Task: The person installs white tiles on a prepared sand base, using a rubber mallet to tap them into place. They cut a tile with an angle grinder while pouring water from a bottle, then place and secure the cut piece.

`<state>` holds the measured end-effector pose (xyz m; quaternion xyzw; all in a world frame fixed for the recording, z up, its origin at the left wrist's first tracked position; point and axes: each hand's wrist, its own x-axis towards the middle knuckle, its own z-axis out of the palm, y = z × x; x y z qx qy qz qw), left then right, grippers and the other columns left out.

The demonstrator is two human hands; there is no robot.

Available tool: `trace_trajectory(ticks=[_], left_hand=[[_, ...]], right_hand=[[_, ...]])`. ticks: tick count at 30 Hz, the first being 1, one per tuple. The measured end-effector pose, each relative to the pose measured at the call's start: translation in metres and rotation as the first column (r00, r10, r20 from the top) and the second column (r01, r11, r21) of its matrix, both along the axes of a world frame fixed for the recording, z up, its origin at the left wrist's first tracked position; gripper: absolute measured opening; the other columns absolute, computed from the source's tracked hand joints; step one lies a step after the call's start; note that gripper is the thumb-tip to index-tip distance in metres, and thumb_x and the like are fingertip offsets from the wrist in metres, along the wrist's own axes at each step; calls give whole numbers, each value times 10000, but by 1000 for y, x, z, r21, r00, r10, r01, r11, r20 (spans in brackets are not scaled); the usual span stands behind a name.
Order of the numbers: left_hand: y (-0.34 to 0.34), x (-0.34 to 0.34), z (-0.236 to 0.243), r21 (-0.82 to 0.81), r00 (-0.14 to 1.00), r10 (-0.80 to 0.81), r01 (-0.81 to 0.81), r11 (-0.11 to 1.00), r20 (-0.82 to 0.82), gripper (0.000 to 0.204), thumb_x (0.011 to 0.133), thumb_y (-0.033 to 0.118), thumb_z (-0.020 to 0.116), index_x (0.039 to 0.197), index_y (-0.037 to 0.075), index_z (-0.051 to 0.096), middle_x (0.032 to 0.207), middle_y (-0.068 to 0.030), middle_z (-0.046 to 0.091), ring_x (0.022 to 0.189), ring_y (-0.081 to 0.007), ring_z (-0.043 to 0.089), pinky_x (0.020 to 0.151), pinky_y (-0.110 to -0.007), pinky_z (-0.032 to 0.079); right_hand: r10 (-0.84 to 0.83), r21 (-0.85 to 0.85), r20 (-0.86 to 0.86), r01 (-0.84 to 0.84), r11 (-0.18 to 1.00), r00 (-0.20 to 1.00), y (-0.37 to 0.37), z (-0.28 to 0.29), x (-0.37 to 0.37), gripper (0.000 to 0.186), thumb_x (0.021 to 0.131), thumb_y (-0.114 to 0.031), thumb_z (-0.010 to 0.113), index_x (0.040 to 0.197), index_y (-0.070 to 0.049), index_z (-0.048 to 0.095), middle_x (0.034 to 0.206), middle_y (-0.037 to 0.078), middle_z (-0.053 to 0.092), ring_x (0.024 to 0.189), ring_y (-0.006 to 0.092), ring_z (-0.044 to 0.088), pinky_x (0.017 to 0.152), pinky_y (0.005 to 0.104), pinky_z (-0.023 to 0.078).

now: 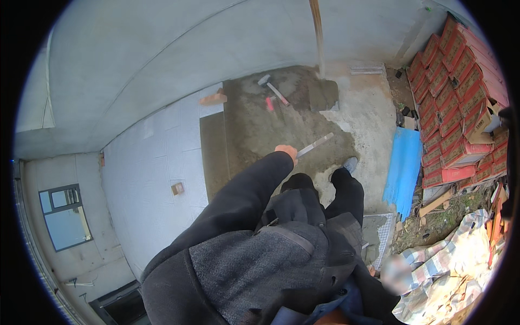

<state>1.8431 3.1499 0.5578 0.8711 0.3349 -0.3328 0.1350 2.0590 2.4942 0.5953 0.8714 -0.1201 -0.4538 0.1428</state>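
My left arm reaches forward in a dark sleeve. Its hand [287, 153] is closed round one end of a narrow, flat pale strip [316, 144], held over grey wet mortar [249, 127] on the floor. Beyond it lies a mallet [274, 90] with a grey head, beside a small red object [270, 104]. At the lower right, a bit of what looks like my right hand [371, 270] shows past my dark clothing, close to a tile [385, 234] with a white grid and mortar spread on it. Its fingers are hidden.
White tiles [151, 157] cover the floor at left, with a small block [177, 188] on them. A wood piece [214, 99] lies by the wall. At right are a blue sheet [403, 168], stacked red boxes [455, 103] and a checked tarp [444, 265]. My shoe [351, 163] stands near the mortar.
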Motion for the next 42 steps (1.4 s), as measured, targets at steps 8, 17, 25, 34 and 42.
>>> trace_trajectory(ticks=[8, 17, 25, 34, 42], left_hand=[[66, 214, 10, 42, 980, -162, 158, 987, 116, 353, 873, 426, 704, 980, 106, 809, 954, -134, 784, 948, -333, 760, 842, -454, 589], [174, 436, -4, 19, 944, -306, 306, 952, 119, 291, 900, 369, 736, 1010, 106, 799, 982, -127, 780, 998, -331, 746, 895, -456, 569], [284, 592, -89, 14, 940, -324, 324, 946, 112, 346, 902, 420, 707, 975, 92, 791, 953, -146, 771, 952, -345, 741, 855, -469, 573], [374, 709, -236, 101, 921, -350, 337, 936, 173, 340, 910, 409, 696, 924, 77, 769, 916, -187, 750, 868, -395, 727, 797, -514, 567], [399, 753, -330, 134, 916, -333, 309, 942, 225, 298, 910, 330, 675, 832, 55, 760, 853, -186, 739, 832, -405, 720, 771, -511, 563]], right_hand=[[-83, 23, -36, 84, 996, 996, 115, -52, 98, 826, 862, -596, 742, 1440, -27, 589, 1445, 317, 593, 1409, 427, 533, 1139, 515, 440], [-13, 520, 320, -164, 838, 947, 240, -94, 352, 504, 828, -422, 795, 1023, 43, 782, 981, 295, 757, 975, 430, 747, 877, 494, 581], [-246, 749, 242, -19, 663, 939, 477, -148, 473, 498, 842, -406, 776, 997, 67, 770, 955, 302, 754, 940, 427, 755, 846, 487, 585], [-570, 860, 47, 257, 440, 820, 713, -357, 506, 449, 855, -378, 748, 910, 68, 761, 902, 302, 746, 916, 420, 755, 813, 473, 585], [-598, 829, 120, 251, 499, 792, 833, -412, 529, 463, 874, -402, 698, 769, 46, 747, 751, 279, 709, 750, 463, 723, 736, 510, 580]])
